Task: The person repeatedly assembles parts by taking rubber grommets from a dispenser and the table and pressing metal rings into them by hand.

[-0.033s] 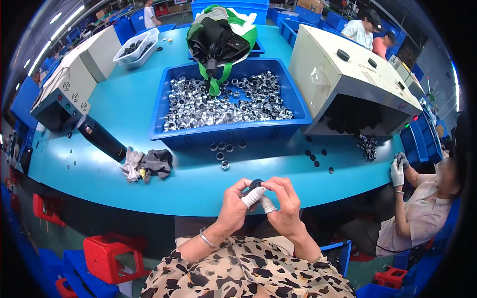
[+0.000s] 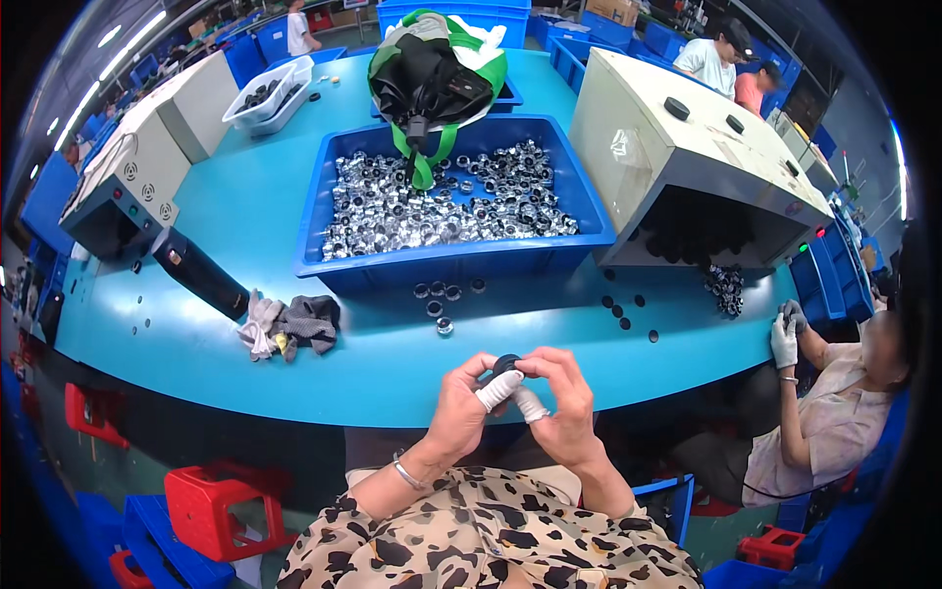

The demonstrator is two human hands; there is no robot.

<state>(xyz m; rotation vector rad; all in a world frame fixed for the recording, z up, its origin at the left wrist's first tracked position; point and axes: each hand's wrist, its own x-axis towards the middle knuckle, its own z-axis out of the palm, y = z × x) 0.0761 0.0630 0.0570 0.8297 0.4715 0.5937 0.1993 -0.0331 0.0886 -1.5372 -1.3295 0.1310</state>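
Just off the table's front edge, my left hand (image 2: pixel 461 400) and my right hand (image 2: pixel 563 404) pinch a small round black part (image 2: pixel 505 365) between them. White wraps cover both thumbs, which press on it from below. The fingers hide most of the part, so its exact kind cannot be made out. Beyond my hands, several shiny silver rings (image 2: pixel 444 325) with dark insides lie loose on the table. Behind them stands a blue bin (image 2: pixel 451 257) heaped with silver rings (image 2: pixel 392 221). Several flat black discs (image 2: pixel 625 323) lie to the right.
A folding umbrella (image 2: pixel 432 83) and a green-edged bag rest over the bin's far side. Pale machine housings (image 2: pixel 677 137) flank it. At left are a black flask (image 2: pixel 201 273) and grey gloves (image 2: pixel 306 324). A gloved co-worker (image 2: pixel 824 412) sits at right; red stools (image 2: pixel 221 506) stand left.
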